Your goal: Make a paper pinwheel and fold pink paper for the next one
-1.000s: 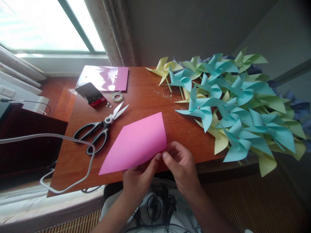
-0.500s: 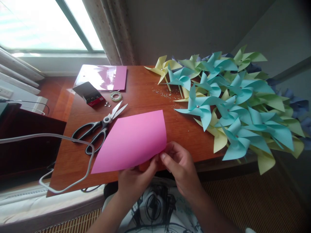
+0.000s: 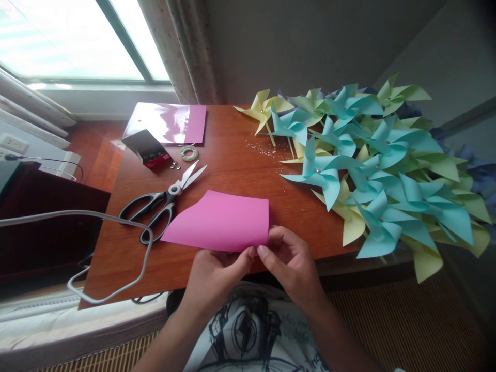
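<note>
Pink paper sheet (image 3: 220, 222) over wooden table (image 3: 236, 155), near corner pinched by left hand (image 3: 217, 276) and right hand (image 3: 289, 263) fingers

Pinwheel pile (image 3: 387, 170) cut off at right edge, white cable (image 3: 77, 217) leaving left edge, scattered bits (image 3: 265, 150) on worktop (image 3: 232, 165) too small to identify

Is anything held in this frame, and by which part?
Yes. Both hands hold the pink paper sheet at its near right corner: the left hand and right hand pinch it side by side there, fingertips nearly touching. The rest of the sheet extends over the table.
</note>
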Motion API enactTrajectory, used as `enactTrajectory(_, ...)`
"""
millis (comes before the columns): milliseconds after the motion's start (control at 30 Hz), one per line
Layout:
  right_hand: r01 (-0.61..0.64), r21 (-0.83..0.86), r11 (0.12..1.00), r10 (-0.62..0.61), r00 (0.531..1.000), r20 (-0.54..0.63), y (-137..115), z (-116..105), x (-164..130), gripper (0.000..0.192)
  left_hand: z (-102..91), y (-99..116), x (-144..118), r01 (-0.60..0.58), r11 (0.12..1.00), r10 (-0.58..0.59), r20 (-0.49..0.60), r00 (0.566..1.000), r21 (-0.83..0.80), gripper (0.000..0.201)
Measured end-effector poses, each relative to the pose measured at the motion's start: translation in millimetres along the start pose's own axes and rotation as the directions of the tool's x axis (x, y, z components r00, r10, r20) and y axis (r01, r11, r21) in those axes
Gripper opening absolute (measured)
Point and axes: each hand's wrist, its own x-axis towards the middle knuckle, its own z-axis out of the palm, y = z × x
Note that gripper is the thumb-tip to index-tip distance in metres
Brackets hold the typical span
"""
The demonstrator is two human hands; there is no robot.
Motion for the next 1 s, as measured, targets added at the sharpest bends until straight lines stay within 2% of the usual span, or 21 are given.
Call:
enactTrajectory(233, 0.003, 0.047, 0.999, -0.001, 1.0, -0.031, 2, 4, 0, 0.013, 0.4, 0, -2, 0.029, 0.998, -0.027, 0.036, 0.999, -0.052, 0.02)
enactTrajectory(500, 0.011, 0.051, 0.999, -0.007, 0.997, -0.083, 3, 8, 1, 0.016, -4.0, -6, 0, -0.088, 0.995, 0.089, 0.018, 0.996, -0.039, 0.013)
enactTrajectory(733, 0.0, 0.023, 1.0, 0.002, 0.995, -0.096, 2, 9, 1, 0.018, -2.2, -6, -1, -0.097, 0.995, 0.097, -0.001, 0.995, -0.028, 0.017)
enactTrajectory(833, 0.013, 0.003, 1.0, -0.012, 0.997, -0.074, 0, 8, 1, 0.016, -1.9, -8, 0, -0.134, 0.991, 0.134, 0.002, 0.991, -0.015, 0.012)
enactTrajectory(1000, 0.018, -0.025, 1.0, -0.019, 0.999, -0.05, 0, 6, 2, 0.013, -3.8, -17, 0, -0.269, 0.957, 0.272, -0.02, 0.962, 0.105, 0.005)
